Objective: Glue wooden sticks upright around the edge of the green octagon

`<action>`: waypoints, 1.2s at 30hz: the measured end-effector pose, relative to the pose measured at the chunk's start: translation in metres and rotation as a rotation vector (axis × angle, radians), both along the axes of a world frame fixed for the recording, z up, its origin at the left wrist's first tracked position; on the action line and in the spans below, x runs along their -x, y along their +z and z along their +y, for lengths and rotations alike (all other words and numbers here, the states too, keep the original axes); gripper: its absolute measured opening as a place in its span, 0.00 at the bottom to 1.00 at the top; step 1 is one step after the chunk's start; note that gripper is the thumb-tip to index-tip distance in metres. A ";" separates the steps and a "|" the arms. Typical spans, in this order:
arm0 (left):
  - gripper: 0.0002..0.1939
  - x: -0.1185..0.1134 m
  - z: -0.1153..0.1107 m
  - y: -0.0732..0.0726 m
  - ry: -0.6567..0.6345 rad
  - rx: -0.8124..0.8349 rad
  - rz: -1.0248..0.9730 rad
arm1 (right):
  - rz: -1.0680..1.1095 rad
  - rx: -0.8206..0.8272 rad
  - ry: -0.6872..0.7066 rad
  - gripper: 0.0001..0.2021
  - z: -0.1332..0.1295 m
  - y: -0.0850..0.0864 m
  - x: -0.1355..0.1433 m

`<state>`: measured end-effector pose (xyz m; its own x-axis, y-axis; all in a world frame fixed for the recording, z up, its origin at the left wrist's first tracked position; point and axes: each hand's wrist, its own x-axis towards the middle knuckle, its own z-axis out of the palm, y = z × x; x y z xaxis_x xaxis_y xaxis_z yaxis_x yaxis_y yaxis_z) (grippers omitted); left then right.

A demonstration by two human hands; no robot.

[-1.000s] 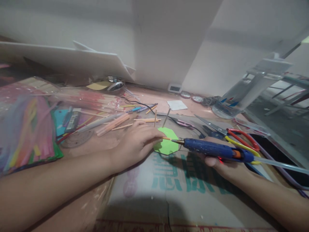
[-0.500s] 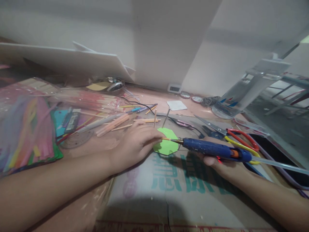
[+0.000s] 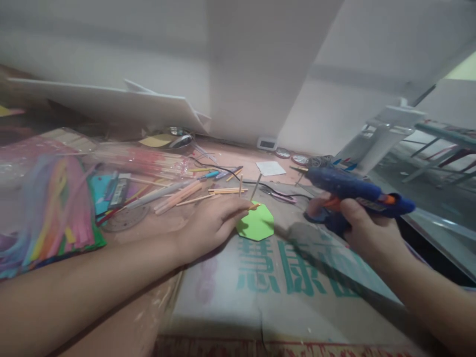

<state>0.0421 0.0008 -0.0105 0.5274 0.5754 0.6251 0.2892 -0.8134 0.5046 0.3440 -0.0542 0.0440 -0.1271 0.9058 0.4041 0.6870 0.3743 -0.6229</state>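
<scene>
My left hand (image 3: pixel 219 218) pinches a short wooden stick (image 3: pixel 254 206) over the left edge of a bright green octagonal piece (image 3: pixel 260 225). Two thin sticks (image 3: pixel 255 187) stand upright at the back of that piece. My right hand (image 3: pixel 368 225) is wrapped round the handle of a blue hot glue gun (image 3: pixel 345 186), with its nozzle pointing left and away from the green piece. A clear glue stick comes out of the gun's rear. The gun is a little blurred. The fingertips of my left hand partly hide the stick.
Loose sticks (image 3: pixel 226 191) and pens lie behind my left hand. Colourful pipe cleaners (image 3: pixel 55 213) and bagged sticks (image 3: pixel 145 158) are on the left. Printed cardboard (image 3: pixel 223 307) lies beneath. A black cable (image 3: pixel 219 166) crosses the back; a clear container (image 3: pixel 375 144) stands at right.
My right hand has lifted the glue gun up and to the right, taking its nozzle off the stick's end. My left hand still holds the stick, its free end now tilted upward.
</scene>
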 end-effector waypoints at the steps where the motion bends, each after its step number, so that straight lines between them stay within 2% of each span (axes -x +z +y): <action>1: 0.12 0.000 0.000 0.001 -0.012 0.005 0.019 | 0.000 -0.015 -0.046 0.22 0.003 0.007 -0.001; 5: 0.16 0.001 -0.001 0.013 -0.062 0.004 0.075 | -0.056 0.013 -0.257 0.18 0.030 0.035 -0.003; 8: 0.13 0.001 -0.003 0.031 -0.073 0.078 0.027 | -0.019 0.118 -0.270 0.16 0.067 0.041 -0.003; 12: 0.02 0.010 -0.004 0.066 -0.026 0.215 -0.023 | -0.067 0.191 -0.317 0.19 0.120 0.024 -0.005; 16: 0.09 0.023 0.001 0.096 0.062 0.303 -0.097 | -0.141 0.242 -0.351 0.18 0.151 -0.006 -0.007; 19: 0.13 0.032 0.007 0.104 0.122 0.379 -0.109 | -0.219 0.300 -0.334 0.18 0.158 -0.019 -0.010; 24: 0.14 0.036 0.014 0.104 0.105 0.416 -0.072 | -0.341 0.314 -0.303 0.19 0.159 -0.016 -0.017; 27: 0.15 0.035 0.017 0.101 0.066 0.435 -0.063 | -0.407 0.287 -0.289 0.18 0.147 -0.008 -0.022; 32: 0.17 0.033 0.024 0.093 0.093 0.422 -0.081 | -0.477 0.140 -0.387 0.24 0.089 0.000 -0.026; 34: 0.16 0.032 0.026 0.088 0.104 0.405 -0.086 | -0.480 0.016 -0.400 0.22 0.062 -0.001 -0.022; 36: 0.15 0.030 0.027 0.081 0.113 0.393 -0.081 | -0.497 -0.181 -0.279 0.17 0.040 -0.005 -0.011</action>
<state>0.0124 0.0281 0.0709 0.4057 0.8296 0.3836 0.3120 -0.5202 0.7950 0.3554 -0.0140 0.0394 -0.1074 0.8544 0.5084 0.9673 0.2079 -0.1451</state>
